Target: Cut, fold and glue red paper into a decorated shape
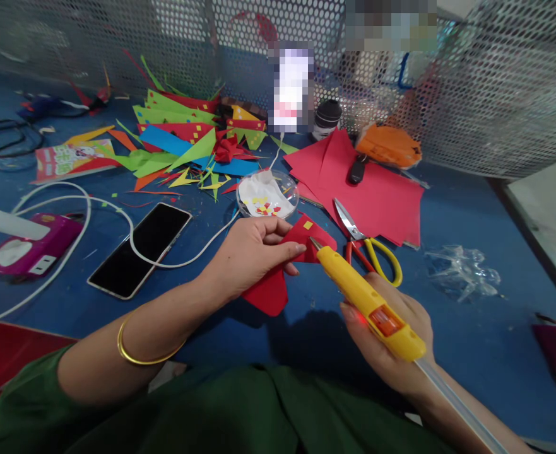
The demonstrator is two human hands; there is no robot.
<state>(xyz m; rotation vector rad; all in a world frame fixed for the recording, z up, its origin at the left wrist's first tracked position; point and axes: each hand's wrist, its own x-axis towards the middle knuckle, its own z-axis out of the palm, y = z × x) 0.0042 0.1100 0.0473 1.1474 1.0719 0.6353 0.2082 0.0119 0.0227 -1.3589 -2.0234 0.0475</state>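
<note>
Between the thumb and fingers of my left hand (254, 252) is a folded red paper piece (271, 293) with a small yellow square stuck near its upper end. My right hand (396, 334) is wrapped round a yellow glue gun (353, 277), a clear glue stick trailing from its rear end. Its nozzle tip is at the red paper, just below the yellow square; whether it touches, I cannot tell. Beyond my hands is a clear round dish (291, 189) holding white paper and tiny red and yellow bits. Scissors (353, 230) with red and yellow handles lie beside the glue gun.
Red paper sheets (386, 202) lie behind the scissors, with an orange packet (391, 144) near them. Cut coloured paper (178, 148) is heaped at back left. A white cable (130, 221) crosses a black phone (140, 252). Clear plastic (464, 271) sits right; perforated metal (495, 82) edges the back.
</note>
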